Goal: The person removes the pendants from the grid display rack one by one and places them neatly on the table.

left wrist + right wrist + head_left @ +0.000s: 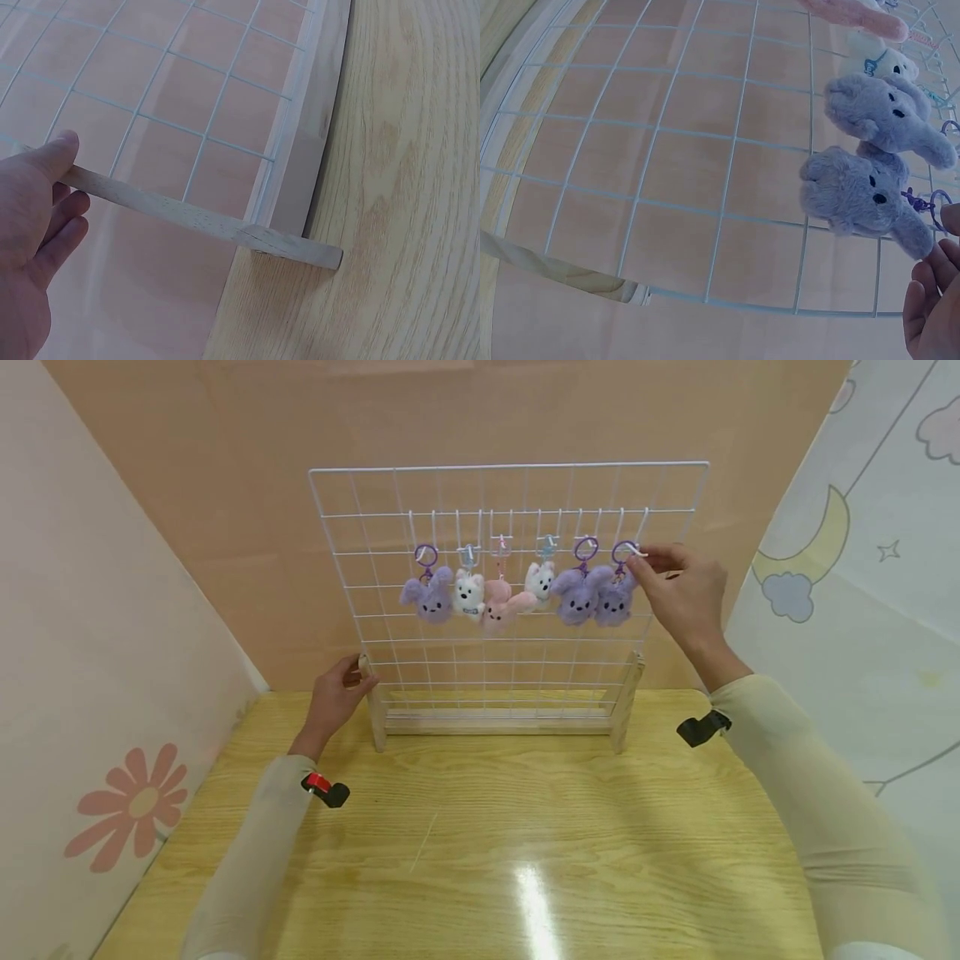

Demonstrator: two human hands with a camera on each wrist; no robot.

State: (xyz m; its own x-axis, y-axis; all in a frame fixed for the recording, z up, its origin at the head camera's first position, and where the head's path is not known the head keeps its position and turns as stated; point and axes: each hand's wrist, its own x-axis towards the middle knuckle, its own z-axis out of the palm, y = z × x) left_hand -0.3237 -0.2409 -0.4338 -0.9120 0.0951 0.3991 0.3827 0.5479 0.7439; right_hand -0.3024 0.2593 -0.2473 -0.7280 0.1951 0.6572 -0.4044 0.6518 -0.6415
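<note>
A white wire grid rack (pixel 510 652) stands on wooden feet, with several plush keychains hanging from its hooks. At the far right hangs a purple bunny keychain (pixel 615 603); my right hand (pixel 686 589) pinches its purple ring (pixel 619 552) at the hook's tip. In the right wrist view this plush (pixel 847 191) hangs beside another purple bunny (pixel 881 112), and my thumb is at the ring. On the other side, my left hand (pixel 335 697) grips the top of the rack's left wooden post (pixel 187 212) between thumb and fingers.
Further left along the hooks hang a white dog plush (pixel 540 583), a pink bunny plush (pixel 498 608), another white dog plush (pixel 469 593) and a purple bunny plush (pixel 435 602). The wooden table (pixel 450 843) extends in front of the rack; patterned walls (pixel 900 635) flank it.
</note>
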